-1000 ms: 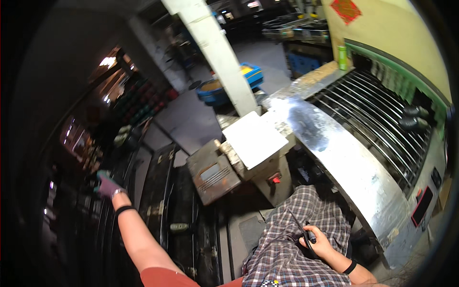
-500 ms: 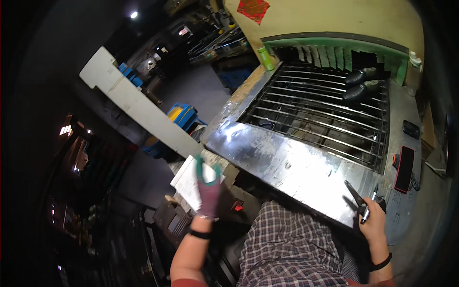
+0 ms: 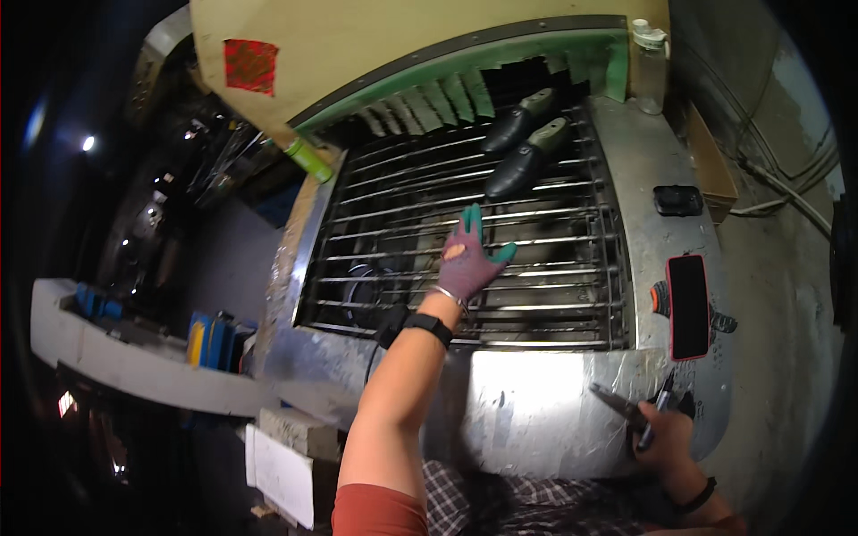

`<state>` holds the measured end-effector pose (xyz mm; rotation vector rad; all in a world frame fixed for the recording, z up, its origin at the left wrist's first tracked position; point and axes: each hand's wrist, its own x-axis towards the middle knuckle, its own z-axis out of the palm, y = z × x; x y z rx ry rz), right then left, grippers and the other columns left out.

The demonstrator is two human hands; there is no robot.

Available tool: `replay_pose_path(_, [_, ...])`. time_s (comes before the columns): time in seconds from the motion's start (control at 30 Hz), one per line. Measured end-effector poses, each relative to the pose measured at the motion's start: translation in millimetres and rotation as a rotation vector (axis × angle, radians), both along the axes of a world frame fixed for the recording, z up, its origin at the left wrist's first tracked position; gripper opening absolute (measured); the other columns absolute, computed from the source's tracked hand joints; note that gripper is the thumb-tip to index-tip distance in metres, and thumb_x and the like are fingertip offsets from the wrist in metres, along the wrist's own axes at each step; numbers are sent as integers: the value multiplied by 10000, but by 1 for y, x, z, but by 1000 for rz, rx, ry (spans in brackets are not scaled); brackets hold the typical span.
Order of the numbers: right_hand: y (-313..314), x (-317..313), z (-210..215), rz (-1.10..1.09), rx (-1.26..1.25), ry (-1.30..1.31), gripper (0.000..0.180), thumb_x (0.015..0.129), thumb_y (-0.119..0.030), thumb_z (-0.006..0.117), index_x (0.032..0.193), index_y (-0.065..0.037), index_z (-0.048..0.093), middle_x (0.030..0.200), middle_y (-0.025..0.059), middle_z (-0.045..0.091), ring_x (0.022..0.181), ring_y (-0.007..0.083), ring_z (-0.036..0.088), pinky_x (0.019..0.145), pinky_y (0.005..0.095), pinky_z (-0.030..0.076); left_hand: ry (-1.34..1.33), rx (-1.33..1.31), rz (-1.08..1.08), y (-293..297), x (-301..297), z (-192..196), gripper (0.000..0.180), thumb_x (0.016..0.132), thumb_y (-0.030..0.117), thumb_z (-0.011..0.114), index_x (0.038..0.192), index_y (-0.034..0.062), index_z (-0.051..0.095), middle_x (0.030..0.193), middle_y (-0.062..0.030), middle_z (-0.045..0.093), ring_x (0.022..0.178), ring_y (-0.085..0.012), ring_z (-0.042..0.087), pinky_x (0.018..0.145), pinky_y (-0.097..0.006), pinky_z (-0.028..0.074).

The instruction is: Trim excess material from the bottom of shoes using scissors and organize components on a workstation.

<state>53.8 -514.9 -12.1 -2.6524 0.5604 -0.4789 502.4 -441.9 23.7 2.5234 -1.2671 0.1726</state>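
My left hand (image 3: 469, 259), in a purple glove with green fingertips, reaches over the metal roller rack (image 3: 402, 255). Its fingers are spread and nothing is in them. Just beyond the fingertips lie two black shoe uppers on lasts (image 3: 523, 170), toes pointing toward me. My bare right hand (image 3: 666, 438) is closed at the near right of the metal tabletop (image 3: 527, 393). From it sticks out a dark pointed blade (image 3: 615, 404), its handle hidden in the fingers. A black-and-silver pen-like thing (image 3: 660, 411) is also at this hand; whether it is gripped I cannot tell.
A red-edged phone (image 3: 688, 308) lies on the right ledge, with a small black case (image 3: 677, 200) farther back. At the back stand a clear bottle (image 3: 648, 71) and a green can (image 3: 309, 161). Black strips hang across the opening behind the rollers. A white pad (image 3: 279, 473) is at lower left.
My left hand has moved from beside the white pad to above the rollers, near the shoe uppers. The view has turned right. The right hand keeps its hold on the blade.
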Motion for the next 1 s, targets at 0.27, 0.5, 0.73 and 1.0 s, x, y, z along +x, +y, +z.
replay_pose_path(0.27, [-5, -10, 1, 107, 124, -42, 562, 606, -210, 744, 1134, -141, 562, 675, 73, 601, 564, 297, 600, 530, 408, 462, 11, 105, 116, -126, 67, -6, 1126, 677, 599, 708, 1467, -7, 181, 1418, -272, 340, 1233, -393, 465, 1008, -424, 424])
replay_pose_path(0.5, [-4, -1, 3, 116, 83, -100, 537, 601, -194, 750, 1098, -126, 561, 655, 76, 586, 544, 285, 596, 501, 398, 450, 51, 311, 144, -120, 44, -5, 945, 682, 623, 697, 1328, 5, 390, 1071, -219, 613, 931, -328, 655, 801, -412, 533])
replay_pose_path(0.73, [-1, 0, -9, 36, -115, -163, 605, 554, -178, 706, 1142, -143, 566, 651, 75, 497, 545, 311, 506, 504, 438, 386, 1256, -161, 113, 14, -38, 24, 788, 793, 603, 628, 1267, -16, 512, 976, -109, 647, 766, -167, 612, 714, -298, 523])
replay_pose_path(1.0, [6, 4, 7, 26, 8, -249, 502, 619, -43, 661, 1116, -52, 585, 782, 163, 574, 719, 382, 577, 643, 454, 455, 1712, -829, 295, 249, -254, 51, 522, 952, 421, 526, 1265, 4, 497, 1022, -142, 642, 712, -199, 643, 642, -329, 537])
